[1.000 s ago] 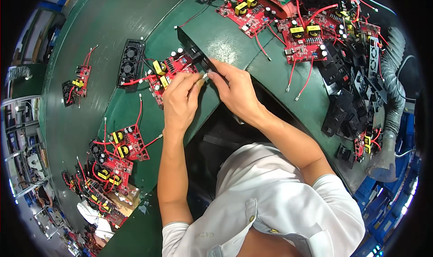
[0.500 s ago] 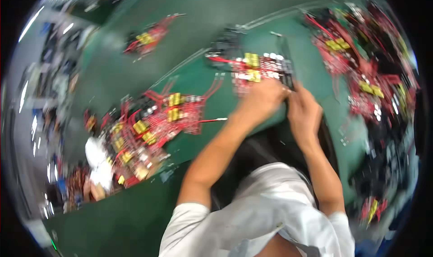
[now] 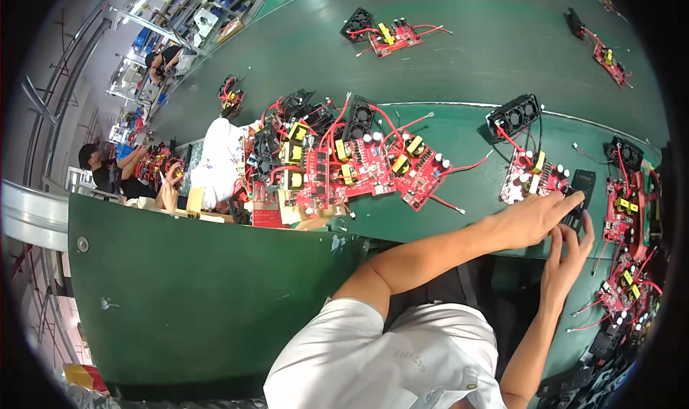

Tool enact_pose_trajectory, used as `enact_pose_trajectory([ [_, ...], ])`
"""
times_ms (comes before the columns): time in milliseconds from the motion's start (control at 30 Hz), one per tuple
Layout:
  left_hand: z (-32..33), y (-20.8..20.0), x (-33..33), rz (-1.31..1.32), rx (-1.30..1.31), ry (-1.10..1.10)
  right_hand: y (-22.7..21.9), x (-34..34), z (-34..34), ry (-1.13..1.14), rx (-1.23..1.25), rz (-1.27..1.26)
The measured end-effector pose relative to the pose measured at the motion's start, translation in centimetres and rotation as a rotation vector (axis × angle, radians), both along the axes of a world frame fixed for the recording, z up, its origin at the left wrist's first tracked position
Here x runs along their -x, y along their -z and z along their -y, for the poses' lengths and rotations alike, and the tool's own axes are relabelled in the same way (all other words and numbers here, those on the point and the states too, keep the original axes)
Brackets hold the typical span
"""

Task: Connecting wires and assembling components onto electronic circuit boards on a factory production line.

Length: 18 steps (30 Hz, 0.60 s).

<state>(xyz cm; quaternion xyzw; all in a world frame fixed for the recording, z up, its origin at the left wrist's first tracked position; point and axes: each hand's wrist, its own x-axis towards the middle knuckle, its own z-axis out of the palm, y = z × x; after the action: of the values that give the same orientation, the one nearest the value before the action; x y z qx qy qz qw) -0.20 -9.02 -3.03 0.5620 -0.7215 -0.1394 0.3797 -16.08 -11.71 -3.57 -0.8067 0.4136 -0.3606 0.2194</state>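
At the right side of the bench, my left hand [image 3: 535, 217] reaches across, its fingers closed on a black slotted panel [image 3: 584, 182]. My right hand [image 3: 569, 255] grips the lower end of that panel from the near side, thumb and fingers around it. The fingers hide much of the panel's lower part. Right beside the left hand lies a red circuit board [image 3: 522, 181] with yellow-wrapped transformers and white-topped capacitors. Red wires lead from it to a black twin-fan unit [image 3: 515, 116] standing behind it.
Several red boards [image 3: 366, 163] with fans and loose wires are heaped to the left, next to a white cloth-like bundle [image 3: 217, 161]. More boards [image 3: 623, 212] crowd the right edge. Beyond a pale rim, a dark green belt [image 3: 301, 57] carries spaced boards. Other people [image 3: 122, 172] sit far left.
The blurred view has steadied and swung left, so hands and boards appear farther right. Both hands remain close together beside the red board; the black panel between them now shows clearly.
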Motion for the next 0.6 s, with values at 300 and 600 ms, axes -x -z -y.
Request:
enact_pose_trajectory([
  [300,-0.2,-0.4,0.1,-0.144,0.050,0.143,0.0,1.3,0.0,0.042,-0.114,0.072],
  [600,-1.3,-2.5,-1.4,-0.075,-0.098,-0.037,0.6,-0.8,-0.5,0.051,-0.233,0.263],
])
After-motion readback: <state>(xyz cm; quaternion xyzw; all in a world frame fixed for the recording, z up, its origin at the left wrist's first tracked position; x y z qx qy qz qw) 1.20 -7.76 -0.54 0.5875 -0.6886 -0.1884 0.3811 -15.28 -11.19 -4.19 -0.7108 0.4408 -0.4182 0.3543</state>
